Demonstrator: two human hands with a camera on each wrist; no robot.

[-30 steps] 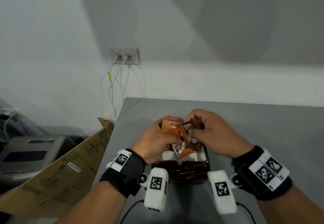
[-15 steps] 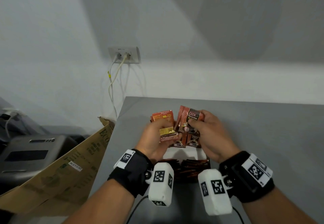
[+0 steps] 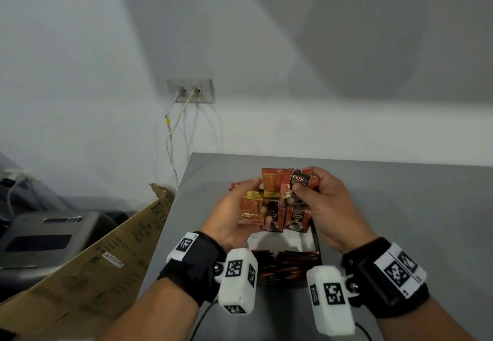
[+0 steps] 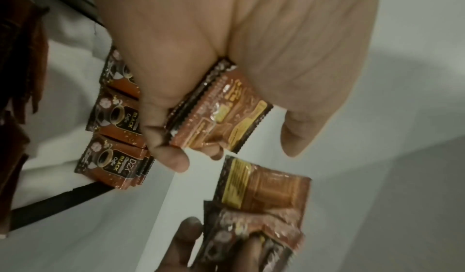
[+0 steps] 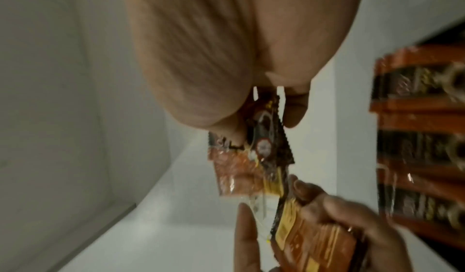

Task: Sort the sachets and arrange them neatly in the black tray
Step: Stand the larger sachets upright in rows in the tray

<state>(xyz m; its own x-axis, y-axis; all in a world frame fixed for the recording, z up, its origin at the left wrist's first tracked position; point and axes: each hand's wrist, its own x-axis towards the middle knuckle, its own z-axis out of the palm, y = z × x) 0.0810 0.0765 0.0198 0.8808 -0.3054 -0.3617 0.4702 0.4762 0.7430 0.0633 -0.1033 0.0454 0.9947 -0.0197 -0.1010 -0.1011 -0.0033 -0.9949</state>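
Grey surface (image 3: 400,207) against a white wall; wall socket (image 3: 190,90) with two cables plugged in, cardboard box (image 3: 88,260) and a grey machine (image 3: 45,236) off the left edge.

Sachets (image 3: 277,202): small foil coffee packets, orange-brown with dark label panels, held fanned in both hands above the far end of the black tray (image 3: 317,236). The left hand (image 3: 232,215) grips a few, fingers (image 4: 166,137) curled and thumb over the faces; left wrist view shows one packet clamped at its crimped edge. The right hand (image 3: 328,207) pinches another bunch near the top, fingertips on a packet marked D2X (image 3: 300,180). Right wrist view is blurred but confirms a pinch on a sachet's end.

Tray holds sachets already: dark slim ones stacked in the near part (image 3: 288,266), black-coffee ones standing in a row further in (image 4: 118,117), and a white liner (image 3: 274,242) showing between.

Handling, as judged: packets very light, thin, flexible, with slick foil faces, so a loose fan will likely slide or spill. Best hold is the flat crimped seals at either end, or squeezing a squared stack across its faces. Contents probably powder, so not fragile, though creasing would spoil a neat row. Sorting looks partway done; the hand-held ones have yet to be matched and set in.
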